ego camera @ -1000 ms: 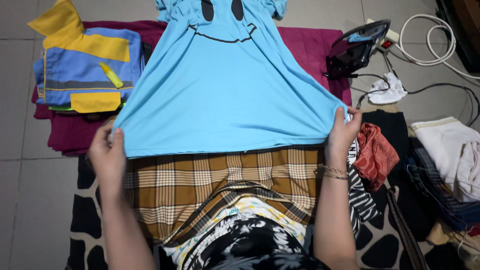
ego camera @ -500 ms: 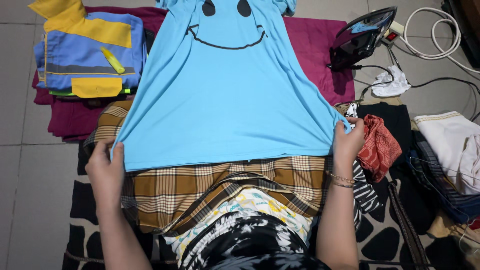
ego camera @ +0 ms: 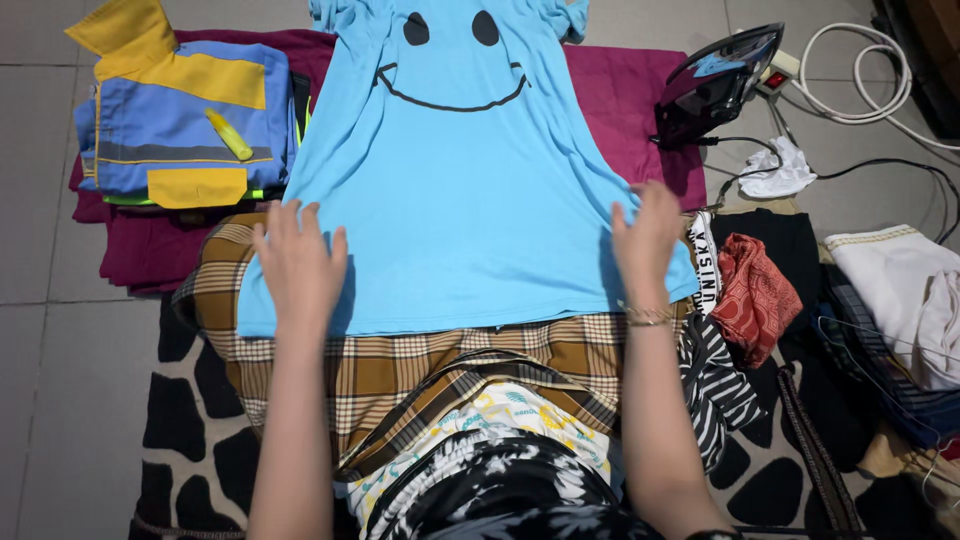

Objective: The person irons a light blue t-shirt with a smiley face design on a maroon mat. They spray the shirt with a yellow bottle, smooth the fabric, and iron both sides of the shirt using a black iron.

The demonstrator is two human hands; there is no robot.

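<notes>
Pressing flat, open palms, left hand [ego camera: 298,262] and right hand [ego camera: 645,240] are smoothing the blue shirt [ego camera: 465,190]; uneven pressure risks creasing it.

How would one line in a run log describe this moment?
left hand: flat on blue shirt | right hand: flat on shirt | iron: aside

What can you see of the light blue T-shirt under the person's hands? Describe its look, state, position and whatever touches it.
The light blue T-shirt looks like soft knit fabric, printed in black with two oval eyes and a curved smile. It lies spread flat, front up, neck end away from the person, hem nearest them. It rests on a maroon cloth and overlaps a brown plaid cloth. The left hand presses flat near its lower left edge; the right hand lies on its lower right edge. Mild creases run along both sides.
</notes>
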